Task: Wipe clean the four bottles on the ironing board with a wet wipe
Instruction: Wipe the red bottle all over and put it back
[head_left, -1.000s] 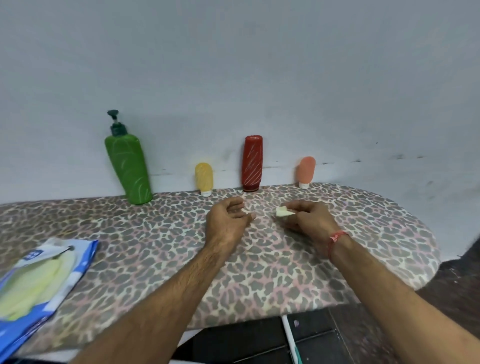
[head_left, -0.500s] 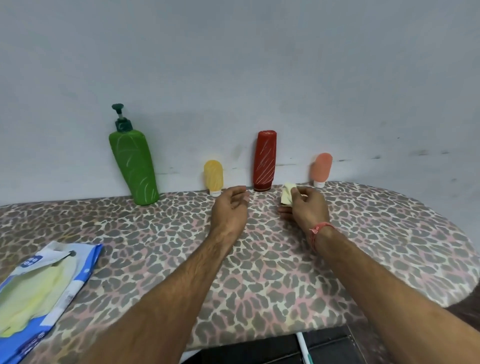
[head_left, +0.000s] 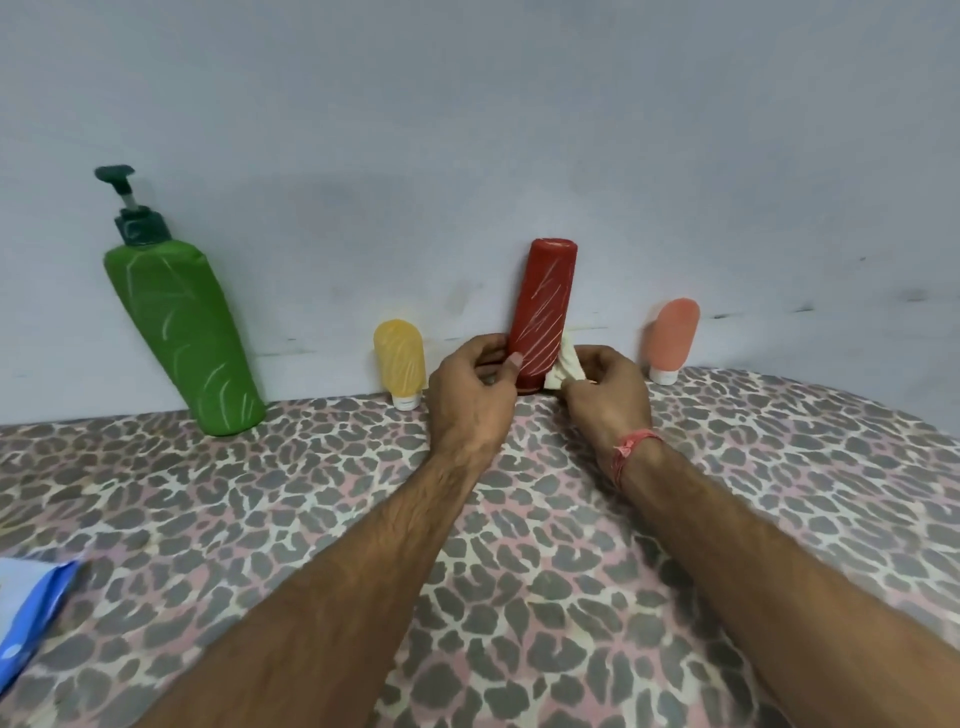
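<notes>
A person's left hand (head_left: 470, 395) now grips the lower part of the red bottle (head_left: 540, 306) at the back edge of the ironing board (head_left: 571, 545), thumb curled across its front. A sec ago that hand lay short of the bottle w/ fingers loosely curled, holding nothing. The right hand (head_left: 605, 395) has also moved up from mid-board and pinches the folded wet wipe (head_left: 563, 364) against the bottle's right side, near the base; half a sec ago the wipe was held just in front of the bottle, not touching.

The red bottle stands upright against the wall, second from the right in a row of four along the board's back edge. The green pump bottle (head_left: 182, 332) leans at the left end, the small yellow bottle (head_left: 400, 361) stands between it and the red one, and the small orange bottle (head_left: 672, 335) stands at the right end; none of the three is touched. White streaks show on the green, yellow and red bottles.

Meaning for the task, as a judgement: reach is over and wiping of the red bottle is just starting, approx. the first of four, w/ three bottles left. A blue wipes packet (head_left: 31, 618) lies at the board's near left edge.
</notes>
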